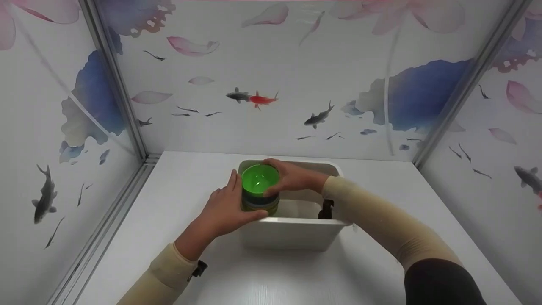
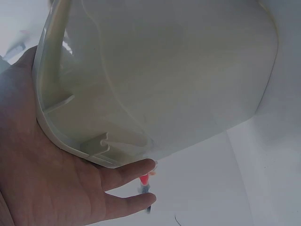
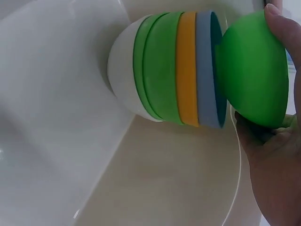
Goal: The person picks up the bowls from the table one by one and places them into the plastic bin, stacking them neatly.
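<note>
My right hand (image 1: 298,177) grips a bright green bowl (image 1: 259,180) by its rim, its hollow facing up. In the right wrist view the green bowl (image 3: 254,70) sits just over the mouth of a stack; whether it touches cannot be told. That stack has a grey-blue bowl (image 3: 206,70) uppermost, then an orange bowl (image 3: 186,70), green bowls (image 3: 160,70) and a white bowl (image 3: 123,70). It stands inside a white plastic bin (image 1: 292,235), at the left end. Against the bin's left rim lies my left hand (image 2: 56,179), fingers extended; its thumb reaches along the front rim.
The bin stands on a white table (image 1: 190,182) with patterned panels behind and at both sides. Metal rails (image 1: 112,203) border the left side. A small black device (image 1: 326,209) is at the right wrist, over the bin.
</note>
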`<state>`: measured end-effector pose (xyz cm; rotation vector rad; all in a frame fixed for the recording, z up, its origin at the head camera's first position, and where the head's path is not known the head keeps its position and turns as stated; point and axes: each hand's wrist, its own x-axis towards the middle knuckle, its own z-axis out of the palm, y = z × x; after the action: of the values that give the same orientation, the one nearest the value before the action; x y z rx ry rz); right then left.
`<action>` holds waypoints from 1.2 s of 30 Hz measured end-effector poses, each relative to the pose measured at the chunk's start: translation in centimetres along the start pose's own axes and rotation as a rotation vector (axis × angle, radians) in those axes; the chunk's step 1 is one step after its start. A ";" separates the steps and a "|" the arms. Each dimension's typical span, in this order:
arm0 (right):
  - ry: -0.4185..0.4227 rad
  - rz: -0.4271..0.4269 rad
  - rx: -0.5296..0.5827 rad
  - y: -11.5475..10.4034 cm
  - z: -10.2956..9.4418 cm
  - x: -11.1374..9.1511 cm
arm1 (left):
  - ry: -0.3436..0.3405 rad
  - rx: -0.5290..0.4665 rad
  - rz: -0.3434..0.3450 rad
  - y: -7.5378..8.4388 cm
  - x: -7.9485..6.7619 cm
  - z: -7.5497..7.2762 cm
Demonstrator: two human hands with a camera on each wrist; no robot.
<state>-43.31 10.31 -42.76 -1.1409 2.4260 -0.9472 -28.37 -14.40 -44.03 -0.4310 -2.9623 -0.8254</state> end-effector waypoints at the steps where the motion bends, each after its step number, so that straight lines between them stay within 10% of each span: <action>1: -0.001 -0.007 0.000 0.0 0.1 0.1 | 0.001 0.001 0.002 0.0 0.0 0.0; 36: -0.063 0.002 -0.196 -0.1 1.5 -0.1 | -0.003 0.012 -0.006 -0.2 0.1 0.2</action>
<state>-42.45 9.72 -43.81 -1.2131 2.5110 -0.6737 -28.54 -14.41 -44.23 -0.4238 -2.9714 -0.8080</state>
